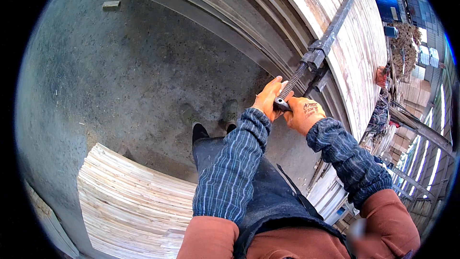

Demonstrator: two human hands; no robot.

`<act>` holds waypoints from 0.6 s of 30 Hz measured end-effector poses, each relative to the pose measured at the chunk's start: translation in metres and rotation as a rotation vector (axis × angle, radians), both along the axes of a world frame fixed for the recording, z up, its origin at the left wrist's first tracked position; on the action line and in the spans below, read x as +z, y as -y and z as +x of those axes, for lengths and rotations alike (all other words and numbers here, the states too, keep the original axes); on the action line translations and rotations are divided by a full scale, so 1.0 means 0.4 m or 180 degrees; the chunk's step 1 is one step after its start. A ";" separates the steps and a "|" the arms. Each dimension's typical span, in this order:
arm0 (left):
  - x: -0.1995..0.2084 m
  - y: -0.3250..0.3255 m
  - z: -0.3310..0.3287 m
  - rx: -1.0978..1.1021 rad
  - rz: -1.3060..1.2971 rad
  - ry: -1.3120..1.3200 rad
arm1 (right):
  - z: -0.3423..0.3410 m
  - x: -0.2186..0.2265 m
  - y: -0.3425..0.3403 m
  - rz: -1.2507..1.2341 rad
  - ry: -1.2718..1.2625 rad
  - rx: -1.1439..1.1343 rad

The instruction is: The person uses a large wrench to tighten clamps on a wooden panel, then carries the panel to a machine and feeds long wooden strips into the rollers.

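Note:
A long dark bar clamp (339, 17) lies across the top of a pale wood-strip panel (362, 67). Its threaded screw (293, 79) sticks out past the panel's edge toward me. My left hand (269, 100), in an orange glove, is closed around the near end of the screw, its fingers lying along the thread. From the other side my right hand (306, 114), gloved the same way, pinches the dark metal head (281, 105) at the screw's end. The palm sides of both hands, and part of the head, are hidden.
Several boards or panels (225, 19) are stacked under the clamped one. Behind my legs, at lower left, sits another strip panel (134, 196). A small wood block (111, 4) lies on the concrete floor (120, 72). Blue containers (387, 9) and a brown heap (405, 43) stand far right.

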State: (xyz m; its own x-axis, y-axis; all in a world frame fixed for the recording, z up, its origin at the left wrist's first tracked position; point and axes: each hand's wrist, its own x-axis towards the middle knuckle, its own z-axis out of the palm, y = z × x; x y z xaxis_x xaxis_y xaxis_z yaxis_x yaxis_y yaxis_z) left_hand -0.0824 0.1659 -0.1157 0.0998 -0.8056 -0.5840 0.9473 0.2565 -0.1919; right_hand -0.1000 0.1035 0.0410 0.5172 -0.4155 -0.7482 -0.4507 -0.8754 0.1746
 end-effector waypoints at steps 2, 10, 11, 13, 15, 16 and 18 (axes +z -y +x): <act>-0.001 -0.006 0.001 0.0005 -0.0151 0.0094 | -0.005 0.010 -0.002 0.0061 0.0075 0.0043; 0.032 -0.020 0.026 -0.0383 -0.0114 0.0250 | -0.002 0.020 -0.003 0.0125 -0.0187 0.0050; 0.035 -0.021 0.028 -0.0397 -0.0102 0.0220 | 0.001 0.016 0.005 0.0161 -0.0153 0.0046; 0.034 -0.017 0.030 -0.0446 -0.0106 0.0226 | 0.015 0.020 0.007 0.0197 -0.0154 -0.0004; 0.026 -0.015 0.030 -0.0538 -0.0127 0.0299 | 0.009 0.028 0.002 0.0182 0.0010 -0.0135; 0.023 -0.012 0.025 -0.0394 -0.0177 0.0160 | 0.007 0.033 0.002 0.0257 0.0019 -0.0226; 0.021 -0.011 0.029 -0.0457 -0.0133 0.0291 | -0.015 0.018 0.004 0.0164 0.0028 -0.0104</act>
State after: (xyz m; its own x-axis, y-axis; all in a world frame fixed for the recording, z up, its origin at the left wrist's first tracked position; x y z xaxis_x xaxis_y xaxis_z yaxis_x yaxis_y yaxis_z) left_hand -0.0710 0.1704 -0.1072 0.0333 -0.8388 -0.5434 0.9876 0.1110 -0.1109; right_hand -0.1060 0.1019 0.0480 0.5106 -0.3933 -0.7646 -0.4804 -0.8680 0.1256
